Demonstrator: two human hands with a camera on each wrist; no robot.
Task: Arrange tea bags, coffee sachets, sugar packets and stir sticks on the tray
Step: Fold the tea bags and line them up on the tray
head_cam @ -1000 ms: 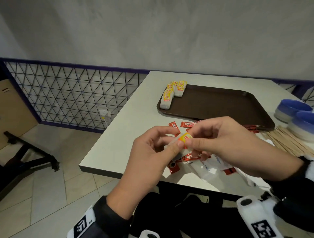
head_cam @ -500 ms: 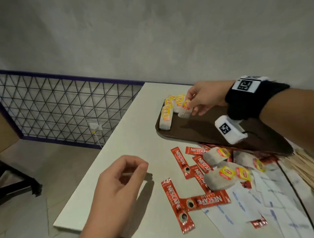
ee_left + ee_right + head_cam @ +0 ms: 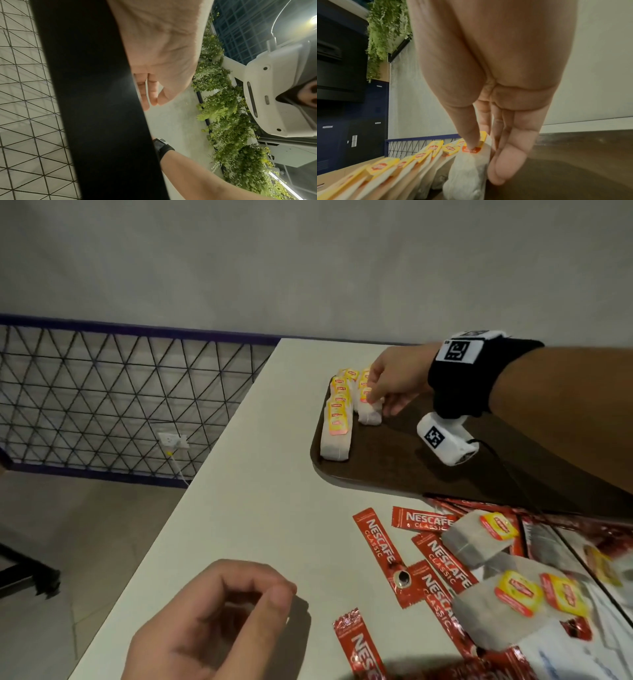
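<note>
Tea bag (image 3: 370,409), soft white paper, pinched in right hand (image 3: 394,378) grip; left hand (image 3: 209,625) loosely curled, empty.

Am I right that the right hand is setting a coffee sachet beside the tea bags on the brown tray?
Not quite: the right hand is setting a tea bag, not a coffee sachet, beside the other tea bags on the brown tray, as the right wrist view shows.

Right hand (image 3: 390,381) now has the tea bag (image 3: 370,412) down on the tray (image 3: 394,470), thumb on its tag. Left hand (image 3: 212,625) barely moves, w/ nothing in it.
</note>
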